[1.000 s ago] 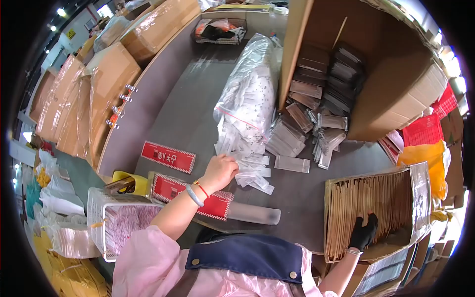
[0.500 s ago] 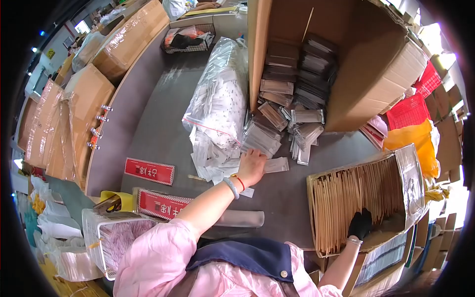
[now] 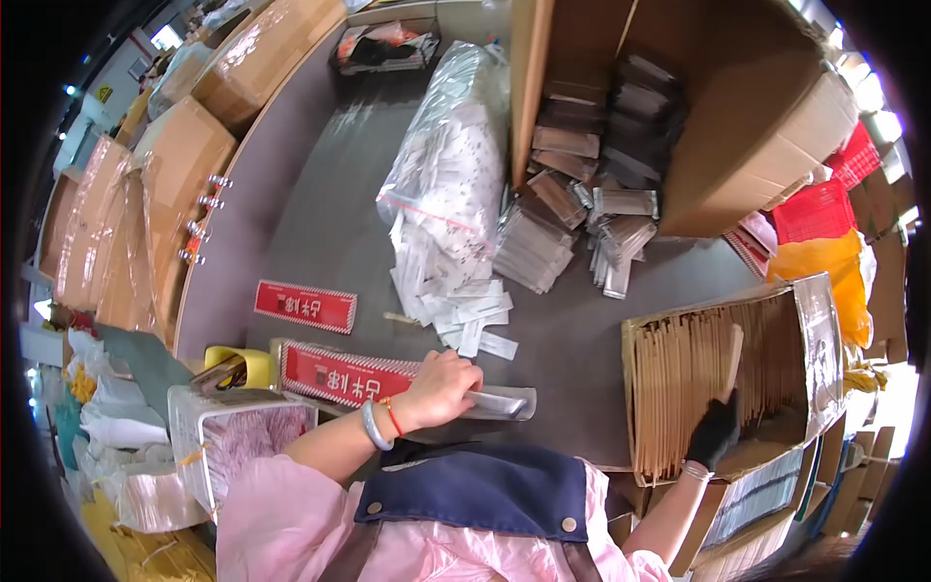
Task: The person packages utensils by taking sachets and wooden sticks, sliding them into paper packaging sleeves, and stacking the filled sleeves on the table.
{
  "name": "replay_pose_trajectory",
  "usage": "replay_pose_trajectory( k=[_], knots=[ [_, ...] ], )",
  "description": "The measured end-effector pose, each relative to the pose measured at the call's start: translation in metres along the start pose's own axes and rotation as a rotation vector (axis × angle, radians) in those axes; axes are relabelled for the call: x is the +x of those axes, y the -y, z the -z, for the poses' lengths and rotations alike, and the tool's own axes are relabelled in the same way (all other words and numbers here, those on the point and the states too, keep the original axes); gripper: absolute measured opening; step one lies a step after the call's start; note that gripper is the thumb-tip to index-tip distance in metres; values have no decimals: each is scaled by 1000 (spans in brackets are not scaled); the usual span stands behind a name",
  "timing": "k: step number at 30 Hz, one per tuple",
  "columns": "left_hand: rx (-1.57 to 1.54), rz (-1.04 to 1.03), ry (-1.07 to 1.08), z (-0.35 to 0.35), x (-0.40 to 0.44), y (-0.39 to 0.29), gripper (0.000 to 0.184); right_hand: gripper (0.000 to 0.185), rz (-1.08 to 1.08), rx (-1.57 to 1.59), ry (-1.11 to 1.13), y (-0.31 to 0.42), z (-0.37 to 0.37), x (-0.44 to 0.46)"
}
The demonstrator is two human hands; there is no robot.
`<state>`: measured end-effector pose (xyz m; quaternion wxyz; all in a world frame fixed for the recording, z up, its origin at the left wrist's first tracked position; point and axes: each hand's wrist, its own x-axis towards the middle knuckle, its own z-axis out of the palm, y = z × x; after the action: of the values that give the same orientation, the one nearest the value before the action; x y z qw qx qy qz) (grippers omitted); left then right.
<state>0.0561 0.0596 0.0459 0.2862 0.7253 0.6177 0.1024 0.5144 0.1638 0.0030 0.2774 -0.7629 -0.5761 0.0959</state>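
Observation:
My left hand (image 3: 441,390), bare with a bangle and a red bracelet, has its fingers curled over a clear flat packet (image 3: 502,403). The packet lies at the right end of a long clear sleeve with a red printed card (image 3: 335,373); how far it sits inside is hidden. My right hand (image 3: 716,435), in a black glove, grips a tan flat strip (image 3: 734,361) that rises above the others. Rows of similar tan strips (image 3: 669,398) stand upright in a cardboard box (image 3: 822,359) around that hand.
White paper packets (image 3: 475,315) spill from a large clear bag (image 3: 446,145). Clear and brown packets (image 3: 531,247) slide out of a tipped carton (image 3: 747,136). Another red card (image 3: 305,307) lies left, above a white basket (image 3: 179,456). Cartons (image 3: 179,184) stand beyond the table edge.
My left hand has moved from the packet pile down to the sleeve with a clear packet. My right hand has lifted a tan strip above the row. The view has shifted slightly.

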Motion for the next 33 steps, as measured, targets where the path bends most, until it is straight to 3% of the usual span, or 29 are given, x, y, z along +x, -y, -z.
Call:
replay_pose_trajectory(
  k=[1, 3, 5, 7, 8, 10, 14, 16, 19, 21, 23, 25, 27, 29, 30, 33],
  knots=[
    [125, -31, -77, -8, -14, 3, 31, 36, -108, 450, 108, 2, -15, -12],
    [55, 39, -108, -2, -29, 4, 34, 38, 486, 70, 410, 116, -12, -51],
    [-21, 108, -156, 5, -43, 6, 39, 34, 665, 182, 641, 171, -23, -83],
    [4, 34, -314, 12, -58, 11, 55, 36, 858, 155, 770, 176, -43, -104],
    [73, 6, -291, 18, -65, 11, 64, 36, 868, 158, 775, 170, -55, -110],
    [137, -3, -270, 15, -74, 18, 65, 38, 1015, -140, 777, 161, -72, -121],
    [102, -34, -274, 0, -68, 22, 69, 38, 1011, -72, 764, 178, -93, -134],
    [107, -44, -261, -11, -52, 9, 69, 30, 1040, 587, 639, 200, -109, -144],
    [148, -81, -289, -8, -42, 7, 68, 23, 896, 370, 485, 171, -101, -111],
    [157, -82, -276, -11, -40, 7, 67, 16, 806, 313, 610, 167, -97, -110],
    [152, -96, -278, -16, -35, 5, 67, 17, 471, 499, 721, 181, -112, -138],
    [156, -112, -287, -21, -32, 7, 66, 33, 631, 779, 935, 210, -119, -152],
    [140, -80, -270, -20, -31, 8, 70, 38, 243, 1096, 1101, 212, -117, -165],
    [175, -67, -247, -14, -33, 8, 69, 37, 324, 681, 812, 183, -109, -141],
    [151, -68, -234, -13, -34, 6, 69, 37, 341, 680, 820, 176, -106, -141],
    [147, -112, -238, -20, -31, 10, 74, 29, 813, 127, 619, 168, -98, -123]
  ],
)
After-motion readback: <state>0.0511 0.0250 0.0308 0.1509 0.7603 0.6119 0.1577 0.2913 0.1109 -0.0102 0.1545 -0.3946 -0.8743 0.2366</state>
